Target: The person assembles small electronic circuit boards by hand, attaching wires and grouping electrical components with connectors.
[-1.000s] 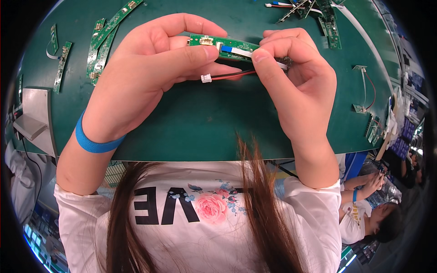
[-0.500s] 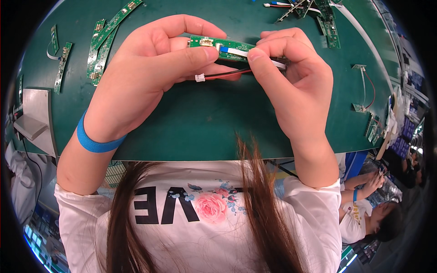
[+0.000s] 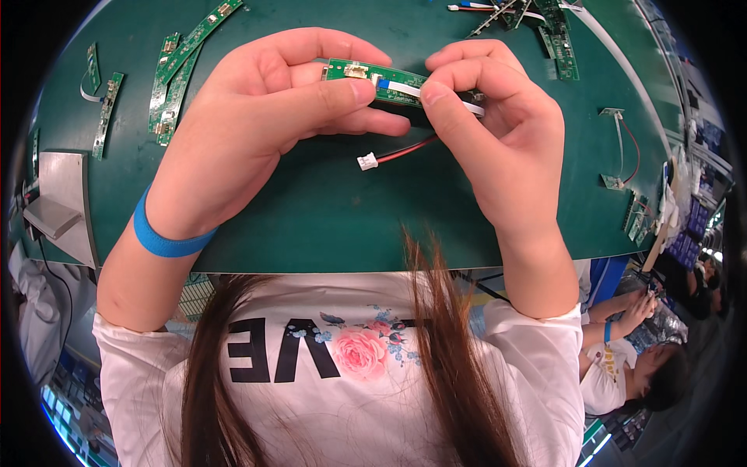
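My left hand (image 3: 272, 109) grips a narrow green circuit board (image 3: 397, 75) by its left part, thumb on top and fingers behind. A white flat ribbon cable (image 3: 405, 89) with a blue end lies along the board, its blue end at a small connector beside my left thumb. My right hand (image 3: 498, 117) pinches the ribbon cable between thumb and forefinger near the board's right end. Below the board hangs a black and red wire pair with a white plug (image 3: 367, 161), its other end hidden behind my right hand.
Several long green boards (image 3: 177, 86) lie at the left, some overlapping. More boards and cables (image 3: 545, 31) are heaped at the far right. A grey metal stand (image 3: 64, 194) is at the left edge, two small wired boards (image 3: 615, 181) at the right. Another person (image 3: 622, 358) sits beyond the table's right side.
The white plug has swung down and right, away from my left fingers. My right hand has shifted slightly left, its fingers still on the ribbon cable.
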Action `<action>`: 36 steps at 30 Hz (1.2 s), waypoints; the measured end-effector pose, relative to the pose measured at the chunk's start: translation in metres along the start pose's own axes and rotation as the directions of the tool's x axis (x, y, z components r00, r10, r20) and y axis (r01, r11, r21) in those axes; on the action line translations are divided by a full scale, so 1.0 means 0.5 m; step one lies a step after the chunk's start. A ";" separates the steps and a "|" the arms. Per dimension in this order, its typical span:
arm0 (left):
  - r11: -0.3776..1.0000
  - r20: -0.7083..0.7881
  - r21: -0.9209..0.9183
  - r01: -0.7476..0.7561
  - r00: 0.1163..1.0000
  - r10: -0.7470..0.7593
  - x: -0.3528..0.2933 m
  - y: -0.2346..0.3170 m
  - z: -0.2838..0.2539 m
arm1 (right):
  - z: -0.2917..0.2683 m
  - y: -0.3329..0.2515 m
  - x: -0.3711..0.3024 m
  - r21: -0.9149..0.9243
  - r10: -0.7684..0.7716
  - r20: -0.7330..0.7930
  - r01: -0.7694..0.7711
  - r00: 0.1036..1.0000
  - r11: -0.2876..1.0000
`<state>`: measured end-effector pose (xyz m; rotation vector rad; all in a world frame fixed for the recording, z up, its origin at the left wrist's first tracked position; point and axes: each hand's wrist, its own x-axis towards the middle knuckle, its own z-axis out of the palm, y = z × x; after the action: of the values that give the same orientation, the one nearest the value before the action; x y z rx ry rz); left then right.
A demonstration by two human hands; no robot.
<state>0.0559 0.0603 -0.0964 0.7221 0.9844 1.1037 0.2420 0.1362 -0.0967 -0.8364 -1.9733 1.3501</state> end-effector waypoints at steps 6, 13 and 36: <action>0.995 -0.011 -0.091 0.036 0.999 -0.037 0.005 0.003 0.001 | -0.001 0.002 0.004 0.027 0.012 0.007 -0.012 1.000 1.000; 0.980 -0.047 -0.196 0.041 0.998 -0.051 0.009 -0.004 0.006 | 0.005 0.010 0.006 0.006 -0.024 -0.018 0.024 1.000 1.000; 0.968 -0.239 -0.087 -0.235 0.948 0.209 0.014 -0.006 -0.005 | 0.040 -0.028 -0.013 -0.615 -0.471 0.397 0.610 0.787 0.500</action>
<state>0.0556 0.0661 -0.1019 0.6323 1.0405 1.4549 0.2283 0.1156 -0.0904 -0.3018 -2.6524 0.2284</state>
